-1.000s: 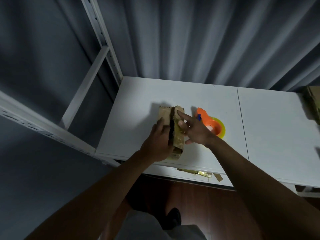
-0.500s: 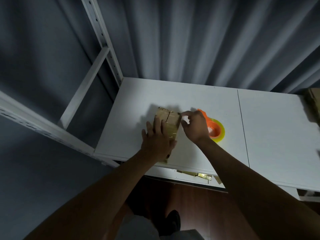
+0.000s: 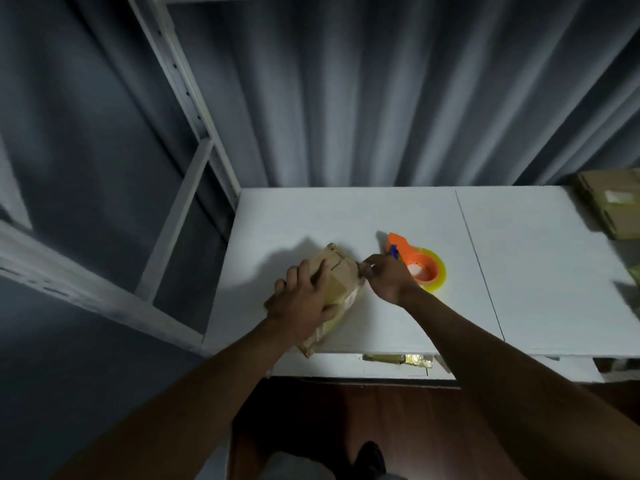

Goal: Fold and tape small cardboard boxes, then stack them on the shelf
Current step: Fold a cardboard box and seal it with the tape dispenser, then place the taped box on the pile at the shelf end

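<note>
The cardboard box (image 3: 341,282) lies at the tabletop's (image 3: 311,216) near edge, about 7 o'clock of the tape dispenser (image 3: 419,263). The left hand (image 3: 303,299) presses flat on top, fingers spread, evidently holding the flaps shut. The right hand (image 3: 386,277) pinches at the box's 3 o'clock corner, likely a tape end; too blurred to confirm.

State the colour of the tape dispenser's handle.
Orange, on the tape dispenser; the head view shows it best.

Two cardboard boxes (image 3: 341,275) (image 3: 613,202), one tape dispenser (image 3: 417,263)
</note>
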